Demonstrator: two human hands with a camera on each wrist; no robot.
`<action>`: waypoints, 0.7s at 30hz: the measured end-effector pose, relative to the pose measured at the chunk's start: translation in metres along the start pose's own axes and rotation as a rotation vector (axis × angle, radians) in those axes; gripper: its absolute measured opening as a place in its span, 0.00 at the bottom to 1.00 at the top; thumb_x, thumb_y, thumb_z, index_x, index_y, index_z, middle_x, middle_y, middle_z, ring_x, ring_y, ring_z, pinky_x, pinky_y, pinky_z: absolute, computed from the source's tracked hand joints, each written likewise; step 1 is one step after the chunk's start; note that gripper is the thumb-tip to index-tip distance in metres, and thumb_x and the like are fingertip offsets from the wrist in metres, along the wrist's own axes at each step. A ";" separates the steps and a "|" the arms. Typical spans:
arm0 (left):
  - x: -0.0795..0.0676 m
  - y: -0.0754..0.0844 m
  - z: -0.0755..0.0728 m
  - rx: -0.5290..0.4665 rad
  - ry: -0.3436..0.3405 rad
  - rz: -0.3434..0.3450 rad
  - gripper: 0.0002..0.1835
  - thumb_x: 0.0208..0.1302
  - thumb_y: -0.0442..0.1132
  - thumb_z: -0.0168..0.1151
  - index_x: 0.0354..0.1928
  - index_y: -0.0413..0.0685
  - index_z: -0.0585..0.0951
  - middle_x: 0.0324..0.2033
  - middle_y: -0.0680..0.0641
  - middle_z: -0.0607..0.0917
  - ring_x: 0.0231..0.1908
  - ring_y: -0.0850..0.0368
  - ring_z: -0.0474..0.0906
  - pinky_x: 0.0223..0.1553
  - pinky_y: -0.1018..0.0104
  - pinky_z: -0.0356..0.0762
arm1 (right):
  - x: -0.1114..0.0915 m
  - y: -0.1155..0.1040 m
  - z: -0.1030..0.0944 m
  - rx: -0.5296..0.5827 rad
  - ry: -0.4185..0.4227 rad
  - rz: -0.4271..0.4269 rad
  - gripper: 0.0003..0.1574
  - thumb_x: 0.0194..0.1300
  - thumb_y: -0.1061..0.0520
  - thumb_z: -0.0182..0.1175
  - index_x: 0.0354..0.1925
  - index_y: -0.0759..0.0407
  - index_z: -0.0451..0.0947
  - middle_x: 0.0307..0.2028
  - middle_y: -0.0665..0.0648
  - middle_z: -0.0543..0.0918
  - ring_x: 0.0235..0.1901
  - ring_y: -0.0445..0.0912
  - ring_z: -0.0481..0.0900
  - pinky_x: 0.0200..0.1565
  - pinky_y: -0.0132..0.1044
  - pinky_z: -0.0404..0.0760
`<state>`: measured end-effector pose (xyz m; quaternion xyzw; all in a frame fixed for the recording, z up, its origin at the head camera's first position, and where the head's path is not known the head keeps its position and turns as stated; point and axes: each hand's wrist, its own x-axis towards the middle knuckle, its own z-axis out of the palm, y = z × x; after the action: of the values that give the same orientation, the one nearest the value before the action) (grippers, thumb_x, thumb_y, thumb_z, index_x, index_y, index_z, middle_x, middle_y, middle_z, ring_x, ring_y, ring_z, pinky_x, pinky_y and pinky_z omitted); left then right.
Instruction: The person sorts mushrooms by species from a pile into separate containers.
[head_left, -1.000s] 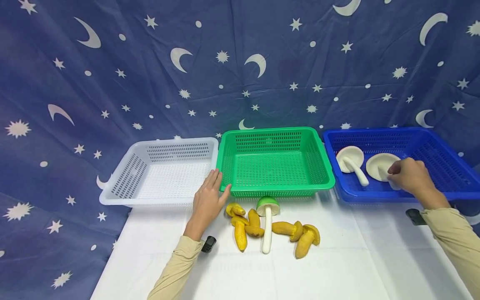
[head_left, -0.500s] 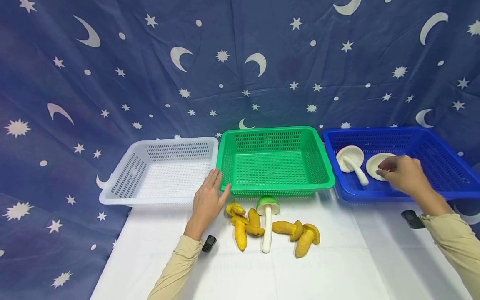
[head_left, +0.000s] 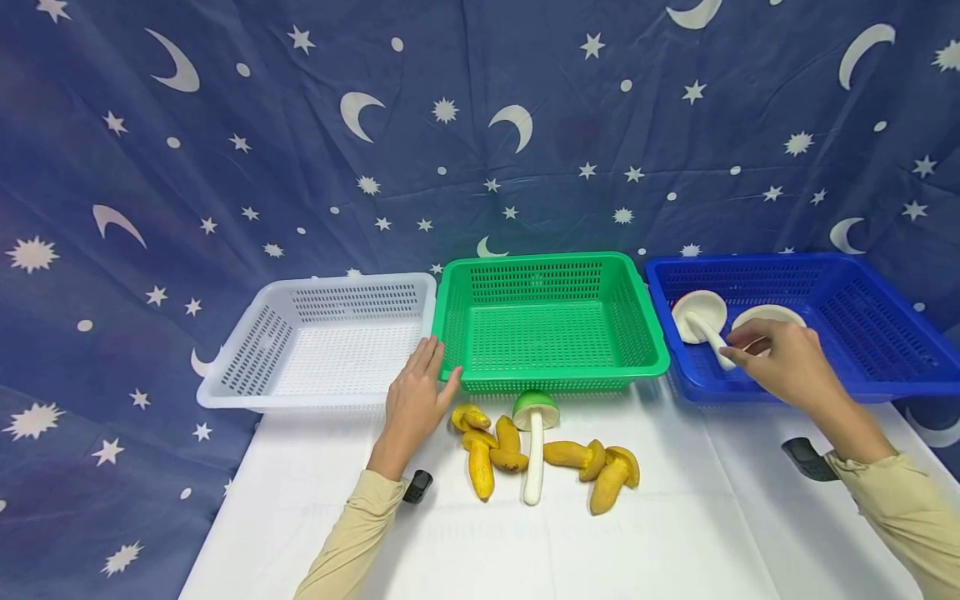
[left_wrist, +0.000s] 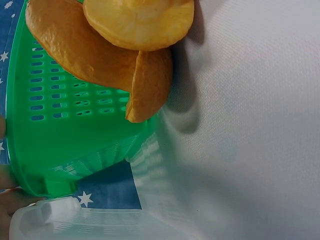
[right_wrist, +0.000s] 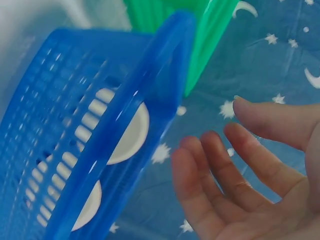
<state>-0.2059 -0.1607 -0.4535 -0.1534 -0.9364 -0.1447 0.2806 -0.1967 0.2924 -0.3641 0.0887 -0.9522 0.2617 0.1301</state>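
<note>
My right hand (head_left: 783,362) hovers over the near side of the blue basket (head_left: 750,390), with nothing in its grasp. In the right wrist view, its fingers (right_wrist: 240,185) are loosely bent and apart from the thumb. Two toy mushrooms lie in that basket, pale undersides up: a red-edged one with a white stem (head_left: 703,308) and another (head_left: 776,312) partly hidden by the hand. My left hand (head_left: 414,408) rests, fingers extended, where the rims of the white basket (head_left: 300,403) and green basket (head_left: 555,377) meet.
On the white tablecloth (head_left: 637,558), before the green basket, lie a green-capped mushroom (head_left: 534,458) and several yellow-brown mushrooms (head_left: 480,471), also close up in the left wrist view. A blue star-patterned cloth (head_left: 525,208) hangs behind the baskets.
My right hand has let go of the second mushroom in the blue basket, then risen and moved left toward the red-edged one. The left hand has stayed still.
</note>
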 end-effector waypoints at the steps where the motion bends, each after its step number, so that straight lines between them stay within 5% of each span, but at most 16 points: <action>1: 0.000 0.000 0.000 -0.001 0.000 0.000 0.29 0.61 0.54 0.47 0.54 0.36 0.71 0.56 0.40 0.69 0.59 0.48 0.61 0.55 0.55 0.63 | -0.001 -0.004 0.001 0.003 0.002 -0.004 0.11 0.48 0.57 0.65 0.29 0.65 0.78 0.23 0.58 0.80 0.24 0.51 0.78 0.21 0.33 0.69; 21: 0.000 0.000 0.000 0.003 0.001 0.002 0.29 0.61 0.54 0.47 0.54 0.36 0.71 0.56 0.40 0.69 0.59 0.47 0.61 0.54 0.55 0.64 | -0.027 -0.043 0.034 0.070 -0.034 -0.078 0.05 0.49 0.58 0.64 0.27 0.55 0.77 0.22 0.50 0.80 0.24 0.45 0.77 0.20 0.31 0.72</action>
<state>-0.2062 -0.1607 -0.4531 -0.1540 -0.9363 -0.1431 0.2813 -0.1675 0.2409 -0.3801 0.1349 -0.9403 0.2881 0.1208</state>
